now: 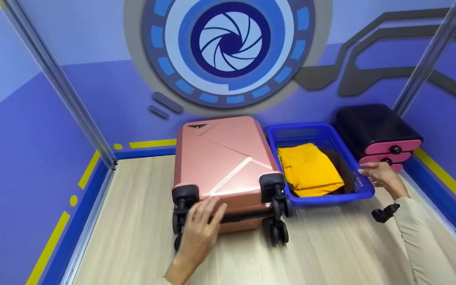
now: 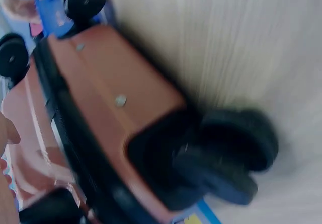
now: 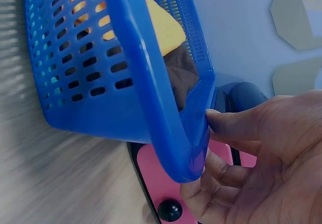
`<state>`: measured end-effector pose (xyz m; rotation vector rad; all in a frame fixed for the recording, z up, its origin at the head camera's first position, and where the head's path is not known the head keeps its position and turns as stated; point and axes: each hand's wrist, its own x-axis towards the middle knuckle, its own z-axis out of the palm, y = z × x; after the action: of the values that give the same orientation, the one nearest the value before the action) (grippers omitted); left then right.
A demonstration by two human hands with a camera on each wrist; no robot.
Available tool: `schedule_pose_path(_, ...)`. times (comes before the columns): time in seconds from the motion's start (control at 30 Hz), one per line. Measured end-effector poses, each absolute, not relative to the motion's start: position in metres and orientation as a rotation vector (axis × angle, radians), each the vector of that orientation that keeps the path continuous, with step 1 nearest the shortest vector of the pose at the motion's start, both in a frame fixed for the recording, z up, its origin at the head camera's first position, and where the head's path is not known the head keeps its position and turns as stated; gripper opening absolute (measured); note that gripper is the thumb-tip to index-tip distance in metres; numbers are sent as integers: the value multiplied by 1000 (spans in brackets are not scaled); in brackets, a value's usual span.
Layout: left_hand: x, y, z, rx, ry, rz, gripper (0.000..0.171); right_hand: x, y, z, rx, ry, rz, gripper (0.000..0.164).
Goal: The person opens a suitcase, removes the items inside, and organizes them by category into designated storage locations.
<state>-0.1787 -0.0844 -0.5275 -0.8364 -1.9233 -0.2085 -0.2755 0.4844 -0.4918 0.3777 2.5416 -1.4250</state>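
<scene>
A pink hard-shell suitcase (image 1: pixel 224 158) lies flat on the floor, its black wheels (image 2: pixel 221 153) toward me. My left hand (image 1: pixel 202 227) is at the suitcase's near end, fingers extended over its edge by the left wheels. To the right stands a blue plastic basket (image 1: pixel 303 128) with a folded yellow cloth (image 1: pixel 309 170) and a dark brown cloth (image 3: pixel 181 75) inside. My right hand (image 1: pixel 382 178) pinches the basket's right rim (image 3: pixel 151 78) between thumb and fingers near the corner.
A black drawer box (image 1: pixel 374 122) with pink fronts and black knobs stands right of the basket, against the back wall. Printed blue and purple walls (image 1: pixel 105 99) with metal posts enclose the wooden-look floor (image 1: pixel 133 221).
</scene>
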Motion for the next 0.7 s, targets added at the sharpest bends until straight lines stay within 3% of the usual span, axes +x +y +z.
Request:
schedule_pose_path(0.13, -183, -104, -513, -713, -2011, -273, 36, -276, 485, -491, 375, 2542, -1444, 62)
schedule_pose_path(0.43, -181, -128, -501, -358, -2390, -833, 79, -273, 485, -493, 369, 2553, -1424, 63)
schedule_pose_path(0.7, -191, -130, -499, -386, -2414, -805, 83, -276, 485, -489, 350, 2581, -1374, 63)
